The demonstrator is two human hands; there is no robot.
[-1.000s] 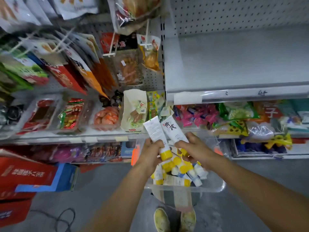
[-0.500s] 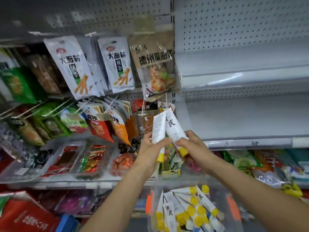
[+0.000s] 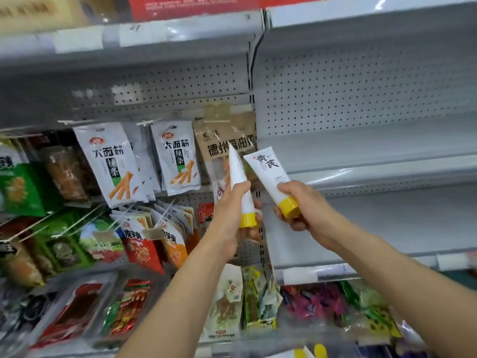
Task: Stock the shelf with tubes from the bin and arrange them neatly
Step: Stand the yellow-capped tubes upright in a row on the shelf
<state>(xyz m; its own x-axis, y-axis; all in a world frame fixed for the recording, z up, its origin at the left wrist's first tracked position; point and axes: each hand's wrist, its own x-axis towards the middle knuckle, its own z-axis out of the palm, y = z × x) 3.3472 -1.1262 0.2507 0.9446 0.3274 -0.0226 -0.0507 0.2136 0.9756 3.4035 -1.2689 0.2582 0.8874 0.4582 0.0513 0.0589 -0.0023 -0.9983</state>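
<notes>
My left hand (image 3: pixel 233 211) grips a white tube with a yellow cap (image 3: pixel 238 174), cap down, seen edge-on. My right hand (image 3: pixel 300 205) holds a second white tube (image 3: pixel 268 170) near its yellow cap, its black printed label facing me. Both tubes are raised in front of the bare grey shelf (image 3: pixel 374 213) on the right, level with its front left corner. A few more yellow-capped tubes (image 3: pixel 311 352) show at the bottom edge; the bin around them is mostly out of frame.
Another bare shelf (image 3: pixel 366 148) sits above, with a pegboard back. Hanging snack packets (image 3: pixel 111 164) fill the left bay. Packaged goods (image 3: pixel 335 306) lie on the shelf below the bare one. A metal upright (image 3: pixel 254 99) divides the two bays.
Both hands lifted the tubes from the bin up to shelf height, and the view tilted upward. The tubes have moved apart, and the bin has dropped almost out of view.
</notes>
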